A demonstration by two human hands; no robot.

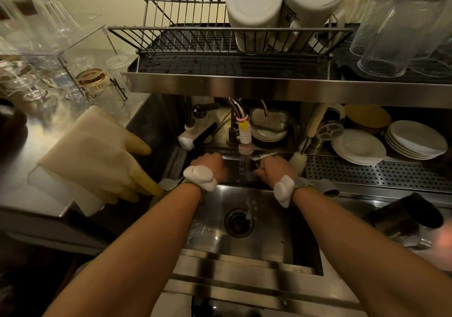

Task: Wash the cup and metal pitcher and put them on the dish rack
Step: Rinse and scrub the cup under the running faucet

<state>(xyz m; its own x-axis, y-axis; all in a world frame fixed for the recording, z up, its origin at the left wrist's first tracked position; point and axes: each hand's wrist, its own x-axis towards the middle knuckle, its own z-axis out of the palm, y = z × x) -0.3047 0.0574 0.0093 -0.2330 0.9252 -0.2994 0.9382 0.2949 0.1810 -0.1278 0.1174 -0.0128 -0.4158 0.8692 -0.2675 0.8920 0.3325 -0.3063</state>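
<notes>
My left hand (210,166) and my right hand (274,170) reach into the steel sink (269,238), one on each side of the water stream (244,170) that falls from the faucet nozzle (245,143). Both hands show their backs and the fingers bend down out of sight. I see nothing held in either. The metal pitcher (401,218) lies on its side on the ledge right of the sink, its dark mouth facing right. The wire dish rack (195,40) stands on the shelf above the faucet. I cannot pick out the cup.
Two white containers (254,8) stand upside down in the rack, with clear glasses (391,35) to their right. Stacked plates (359,145) and a fluffy brush (297,161) sit behind the sink on the right. Rubber gloves (97,155) drape over the left counter. The drain (238,222) lies below the hands.
</notes>
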